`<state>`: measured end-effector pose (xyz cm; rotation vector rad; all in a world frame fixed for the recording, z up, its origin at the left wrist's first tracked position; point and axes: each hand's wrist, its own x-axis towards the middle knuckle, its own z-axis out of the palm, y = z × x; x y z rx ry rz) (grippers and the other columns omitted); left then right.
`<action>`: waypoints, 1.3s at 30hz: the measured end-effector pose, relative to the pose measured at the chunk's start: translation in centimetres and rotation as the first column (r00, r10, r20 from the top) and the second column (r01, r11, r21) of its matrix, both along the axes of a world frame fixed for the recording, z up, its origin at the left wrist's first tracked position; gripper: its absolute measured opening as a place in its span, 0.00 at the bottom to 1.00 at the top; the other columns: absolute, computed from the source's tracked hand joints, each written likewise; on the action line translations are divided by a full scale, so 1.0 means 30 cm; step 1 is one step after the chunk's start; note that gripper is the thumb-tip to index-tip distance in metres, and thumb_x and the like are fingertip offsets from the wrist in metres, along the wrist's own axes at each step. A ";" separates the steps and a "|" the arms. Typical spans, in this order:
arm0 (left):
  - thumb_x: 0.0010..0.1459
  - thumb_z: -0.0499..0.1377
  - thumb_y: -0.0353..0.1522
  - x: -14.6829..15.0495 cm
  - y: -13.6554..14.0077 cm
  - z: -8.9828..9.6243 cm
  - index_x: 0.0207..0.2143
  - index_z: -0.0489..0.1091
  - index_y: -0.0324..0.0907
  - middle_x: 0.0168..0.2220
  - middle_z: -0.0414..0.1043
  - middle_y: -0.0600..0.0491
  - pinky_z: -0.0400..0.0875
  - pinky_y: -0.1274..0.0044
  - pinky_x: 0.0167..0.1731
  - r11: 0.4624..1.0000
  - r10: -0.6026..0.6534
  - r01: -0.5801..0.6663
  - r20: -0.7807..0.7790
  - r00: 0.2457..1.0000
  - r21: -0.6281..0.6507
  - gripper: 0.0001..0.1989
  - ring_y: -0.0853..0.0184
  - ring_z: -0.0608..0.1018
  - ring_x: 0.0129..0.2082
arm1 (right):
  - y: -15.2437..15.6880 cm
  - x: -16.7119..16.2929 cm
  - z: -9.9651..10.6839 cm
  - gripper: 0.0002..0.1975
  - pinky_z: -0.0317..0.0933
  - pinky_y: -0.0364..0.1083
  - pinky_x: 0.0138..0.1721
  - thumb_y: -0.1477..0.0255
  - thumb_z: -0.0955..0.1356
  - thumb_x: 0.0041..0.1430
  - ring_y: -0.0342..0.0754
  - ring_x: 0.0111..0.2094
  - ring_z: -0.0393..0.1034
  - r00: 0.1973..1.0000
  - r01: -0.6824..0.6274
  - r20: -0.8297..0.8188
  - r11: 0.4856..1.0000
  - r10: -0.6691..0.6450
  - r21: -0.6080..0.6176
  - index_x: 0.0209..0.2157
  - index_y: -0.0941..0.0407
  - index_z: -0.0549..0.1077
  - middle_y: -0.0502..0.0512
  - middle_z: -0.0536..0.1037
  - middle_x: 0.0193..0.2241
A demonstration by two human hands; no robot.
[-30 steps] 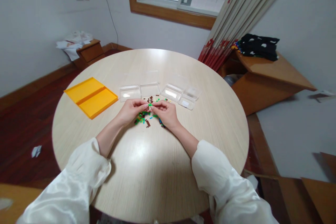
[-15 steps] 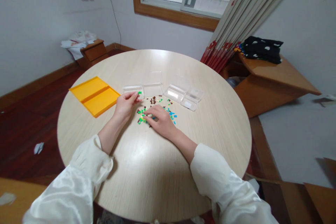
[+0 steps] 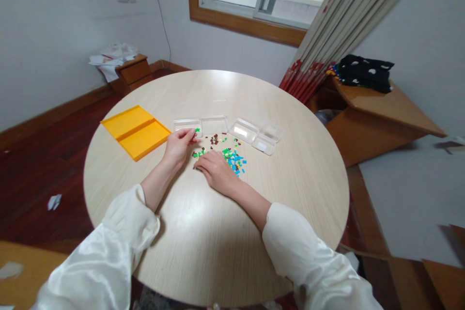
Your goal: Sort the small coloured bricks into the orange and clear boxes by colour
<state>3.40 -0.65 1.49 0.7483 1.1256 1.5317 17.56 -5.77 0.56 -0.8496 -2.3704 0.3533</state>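
Observation:
My left hand [image 3: 178, 145] pinches a small green toy brick [image 3: 197, 130] between thumb and fingertips, raised in front of a clear plastic box [image 3: 214, 125]. My right hand [image 3: 218, 170] lies low over the loose pile, its fingers drawn together at the pile's left edge. What sits under those fingertips is too small to make out. Around and behind the right hand spread tiny blue bricks [image 3: 238, 162], green bricks [image 3: 227, 153] and brown bricks [image 3: 215, 139], with a few yellow ones mixed in. Part of the pile is hidden under the hand.
An open yellow case [image 3: 143, 140] lies flat at the left of the round table [image 3: 196, 247]. Behind the pile, to the right, stands another clear box [image 3: 263, 144] with its lid open. A wooden cabinet [image 3: 378, 128] bearing a black cloth [image 3: 365, 71] stands beyond the table's right edge.
My right hand's thumb and fingers have closed together and shifted slightly left and down over the pile. The left hand keeps its pinch on the green brick. The view has shifted slightly.

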 end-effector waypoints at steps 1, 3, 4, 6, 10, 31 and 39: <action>0.33 0.70 0.36 0.001 -0.002 0.001 0.21 0.70 0.36 0.19 0.68 0.58 0.68 0.81 0.25 1.000 -0.008 0.008 0.002 1.000 -0.003 0.16 0.76 0.70 0.19 | 0.004 0.006 0.002 0.09 0.58 0.48 0.42 0.78 0.61 0.61 0.49 0.39 0.64 0.997 0.021 -0.076 1.000 -0.022 -0.011 0.35 0.58 0.73 0.57 0.74 0.34; 0.32 0.70 0.36 0.003 -0.006 0.005 0.21 0.71 0.36 0.19 0.69 0.57 0.68 0.81 0.25 0.999 -0.036 0.036 0.009 0.999 -0.007 0.16 0.76 0.70 0.19 | 0.017 0.020 0.002 0.10 0.61 0.47 0.42 0.78 0.61 0.61 0.47 0.39 0.66 0.967 0.080 -0.237 0.995 -0.092 -0.063 0.36 0.57 0.72 0.57 0.74 0.34; 0.32 0.70 0.36 0.005 -0.009 0.008 0.21 0.71 0.36 0.20 0.69 0.57 0.68 0.81 0.26 0.998 -0.056 0.056 0.012 0.998 -0.009 0.16 0.76 0.70 0.19 | 0.026 0.028 -0.001 0.10 0.62 0.47 0.41 0.78 0.60 0.61 0.47 0.38 0.67 0.939 0.115 -0.312 0.988 -0.142 -0.106 0.36 0.57 0.72 0.57 0.74 0.34; 0.32 0.71 0.36 0.008 -0.015 0.014 0.22 0.71 0.36 0.19 0.68 0.58 0.69 0.80 0.27 0.995 -0.094 0.094 0.019 0.995 -0.018 0.16 0.76 0.71 0.20 | 0.047 0.043 -0.013 0.09 0.65 0.45 0.36 0.77 0.61 0.59 0.46 0.35 0.68 0.865 0.171 -0.433 0.959 -0.256 -0.225 0.35 0.57 0.73 0.56 0.73 0.33; 0.33 0.70 0.35 0.011 -0.025 0.026 0.22 0.70 0.35 0.20 0.68 0.58 0.70 0.79 0.29 0.989 -0.136 0.137 0.017 0.991 -0.053 0.16 0.75 0.72 0.20 | 0.090 0.059 -0.049 0.07 0.66 0.42 0.27 0.73 0.64 0.55 0.43 0.28 0.68 0.716 0.178 -0.557 0.882 -0.420 -0.436 0.31 0.56 0.74 0.54 0.73 0.32; 0.37 0.70 0.34 0.012 -0.042 0.020 0.21 0.63 0.38 0.22 0.74 0.51 0.75 0.72 0.33 0.944 -0.319 0.318 0.007 0.948 -0.090 0.17 0.66 0.79 0.25 | 0.111 0.057 -0.034 0.12 0.69 0.44 0.28 0.64 0.72 0.44 0.44 0.26 0.73 0.508 -0.044 -0.637 0.722 -0.580 -0.691 0.29 0.56 0.71 0.50 0.76 0.24; 0.33 0.71 0.38 0.019 -0.044 0.016 0.23 0.66 0.39 0.18 0.70 0.56 0.72 0.75 0.28 0.940 -0.338 0.332 -0.104 0.935 -0.074 0.19 0.68 0.76 0.21 | 0.104 0.060 -0.015 0.12 0.71 0.46 0.32 0.63 0.72 0.44 0.45 0.27 0.75 0.557 -0.079 -0.637 0.729 -0.534 -0.680 0.29 0.56 0.75 0.52 0.78 0.27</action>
